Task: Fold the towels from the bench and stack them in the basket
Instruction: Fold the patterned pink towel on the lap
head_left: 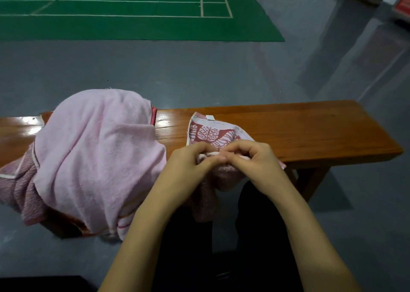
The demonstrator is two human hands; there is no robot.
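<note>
At the bench (310, 132), left hand (188, 165) and right hand (255, 161) pinch the leaf-print towel (210, 134).

Towels: three visible. One pale pink towel (95, 149), heaped at left on table (310, 132). One dusty-rose ribbed towel (20, 189) under it, hanging off near-left edge. One red leaf-print towel (210, 134), centre. Hands: two, left hand (190, 165), right hand (255, 161). Table: one.

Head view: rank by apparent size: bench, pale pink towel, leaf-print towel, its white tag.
1. bench
2. pale pink towel, nearer the camera, so its order against the bench is unsure
3. leaf-print towel, partly hidden by hands
4. white tag
</note>
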